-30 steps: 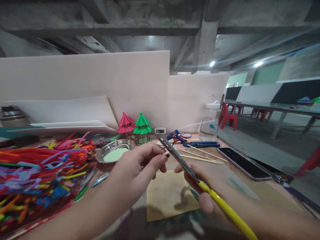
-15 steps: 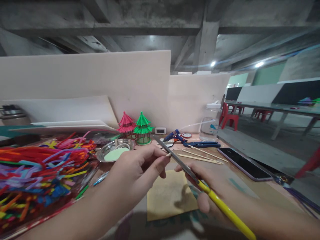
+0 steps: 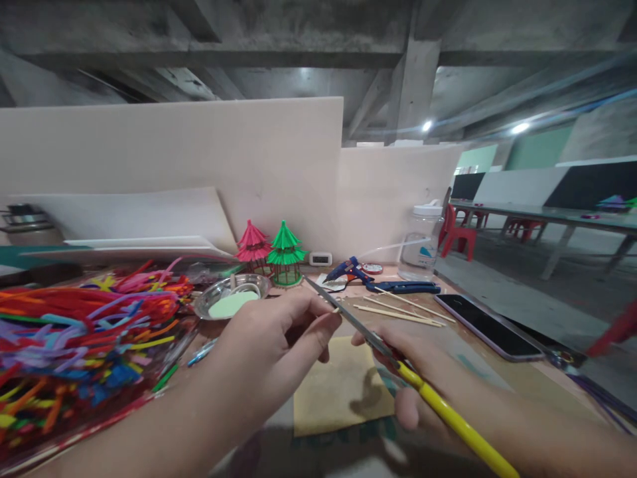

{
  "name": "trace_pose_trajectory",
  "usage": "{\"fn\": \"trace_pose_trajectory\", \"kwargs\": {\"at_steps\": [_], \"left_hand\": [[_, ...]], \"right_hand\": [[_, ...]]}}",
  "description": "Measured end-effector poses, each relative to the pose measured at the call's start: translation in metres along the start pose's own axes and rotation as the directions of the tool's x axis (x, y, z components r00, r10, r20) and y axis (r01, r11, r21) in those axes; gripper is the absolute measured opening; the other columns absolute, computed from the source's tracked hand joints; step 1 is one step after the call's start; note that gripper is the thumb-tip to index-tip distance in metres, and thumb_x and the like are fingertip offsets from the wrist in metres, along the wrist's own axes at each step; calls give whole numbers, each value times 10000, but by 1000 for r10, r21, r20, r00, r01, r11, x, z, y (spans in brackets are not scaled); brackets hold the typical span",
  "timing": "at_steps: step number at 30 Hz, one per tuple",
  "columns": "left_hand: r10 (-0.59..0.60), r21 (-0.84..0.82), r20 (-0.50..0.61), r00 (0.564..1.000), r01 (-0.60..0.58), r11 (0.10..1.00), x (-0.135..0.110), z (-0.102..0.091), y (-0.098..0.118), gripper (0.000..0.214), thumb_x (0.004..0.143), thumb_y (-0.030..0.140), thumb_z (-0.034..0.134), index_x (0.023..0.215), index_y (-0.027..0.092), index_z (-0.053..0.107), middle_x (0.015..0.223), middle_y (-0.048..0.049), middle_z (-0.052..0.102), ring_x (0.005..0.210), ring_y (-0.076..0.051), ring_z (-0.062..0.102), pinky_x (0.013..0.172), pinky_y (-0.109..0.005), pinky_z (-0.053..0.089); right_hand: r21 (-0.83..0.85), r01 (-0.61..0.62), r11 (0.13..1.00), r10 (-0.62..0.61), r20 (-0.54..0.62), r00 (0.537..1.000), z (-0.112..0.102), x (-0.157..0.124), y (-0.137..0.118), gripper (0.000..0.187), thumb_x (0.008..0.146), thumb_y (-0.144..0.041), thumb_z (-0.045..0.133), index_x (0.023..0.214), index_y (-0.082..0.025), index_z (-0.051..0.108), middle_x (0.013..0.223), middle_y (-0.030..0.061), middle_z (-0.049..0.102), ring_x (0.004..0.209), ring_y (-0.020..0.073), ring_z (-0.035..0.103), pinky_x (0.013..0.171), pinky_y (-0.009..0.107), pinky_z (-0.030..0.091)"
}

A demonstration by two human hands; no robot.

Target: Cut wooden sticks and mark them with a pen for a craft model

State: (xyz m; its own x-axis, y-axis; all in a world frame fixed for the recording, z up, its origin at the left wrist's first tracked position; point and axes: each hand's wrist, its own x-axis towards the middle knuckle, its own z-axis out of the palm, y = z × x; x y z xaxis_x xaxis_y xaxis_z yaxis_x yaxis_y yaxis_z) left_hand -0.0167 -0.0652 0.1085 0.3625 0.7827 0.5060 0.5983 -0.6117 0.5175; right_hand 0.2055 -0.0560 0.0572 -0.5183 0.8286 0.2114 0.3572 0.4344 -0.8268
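My left hand (image 3: 279, 338) is closed in a pinch on a short thin wooden stick (image 3: 337, 310), only its pale end showing past the fingertips. My right hand (image 3: 418, 372) grips a file (image 3: 365, 330) with a grey metal blade and a long yellow handle. The blade slants up to the left and lies against the stick's end, close to my left fingertips. Under both hands is a square yellowish-brown sheet (image 3: 338, 398). Several thin wooden sticks (image 3: 398, 312) lie just beyond my right hand.
Colourful pipe cleaners (image 3: 84, 338) heap at left, near a metal dish (image 3: 209, 299). At the back stand red (image 3: 253, 242) and green (image 3: 286, 249) pagoda models, a glue gun (image 3: 346, 269), blue-handled pliers (image 3: 403, 287) and a bottle (image 3: 421, 245). A phone (image 3: 485, 325) lies right.
The file has shifted slightly down and right along the stick's end, and my right hand moved with it. My left hand keeps its pinch. The whole view has shifted a little.
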Motion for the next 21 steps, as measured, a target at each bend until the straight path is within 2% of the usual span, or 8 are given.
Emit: {"fn": "trace_pose_trajectory", "kwargs": {"at_steps": [3,6,9,12,14,17,21], "left_hand": [[4,2,-8,1000,-4,1000,-1,0,2,221,909,266,554,722,206,655,567,54,660,452,-79,527,444,-187,364],[-21,-13,8,1000,21,1000,-1,0,-1,263,916,293,556,688,197,646,573,40,627,470,-85,524,451,-193,365],[-53,-146,64,996,62,987,2,2,-8,275,946,311,506,732,196,633,624,32,608,507,-94,531,477,-194,394],[-78,-300,53,996,90,950,5,5,-13,214,950,322,518,806,201,620,662,37,576,576,-104,520,523,-194,404],[-94,-382,46,994,105,918,7,6,-15,221,955,359,535,844,202,643,733,18,610,673,-121,554,594,-206,429],[-116,-494,92,989,146,857,7,6,-16,377,992,472,468,845,204,688,859,-24,678,821,-160,604,727,-252,465],[-127,-527,139,982,182,830,2,7,-19,475,988,540,447,722,208,659,772,-14,634,807,-171,583,756,-275,447]], "right_hand": [[23,16,1000,-17,53,998,0,1,2,208,804,-275,663,1010,-258,677,697,-23,626,692,191,607,678,291,510],[28,53,998,-53,-7,999,3,1,13,253,811,-429,704,965,-236,650,757,-5,613,701,185,556,623,277,466],[37,72,997,-71,-29,997,7,1,24,438,845,-635,625,1006,-227,616,723,-13,533,637,158,471,560,265,399],[52,115,992,-113,-25,993,7,0,26,591,894,-751,463,1112,-217,587,765,-3,503,635,149,436,556,266,385],[37,114,993,-114,-23,993,7,0,24,654,888,-791,416,1127,-204,579,779,4,494,644,150,432,555,265,389],[31,112,993,-111,-34,993,7,1,23,695,860,-828,412,1112,-204,581,754,-5,468,629,144,410,542,263,377],[52,84,995,-81,-48,996,10,0,31,661,859,-808,458,1120,-218,602,751,-4,468,637,146,413,546,270,384]]}}
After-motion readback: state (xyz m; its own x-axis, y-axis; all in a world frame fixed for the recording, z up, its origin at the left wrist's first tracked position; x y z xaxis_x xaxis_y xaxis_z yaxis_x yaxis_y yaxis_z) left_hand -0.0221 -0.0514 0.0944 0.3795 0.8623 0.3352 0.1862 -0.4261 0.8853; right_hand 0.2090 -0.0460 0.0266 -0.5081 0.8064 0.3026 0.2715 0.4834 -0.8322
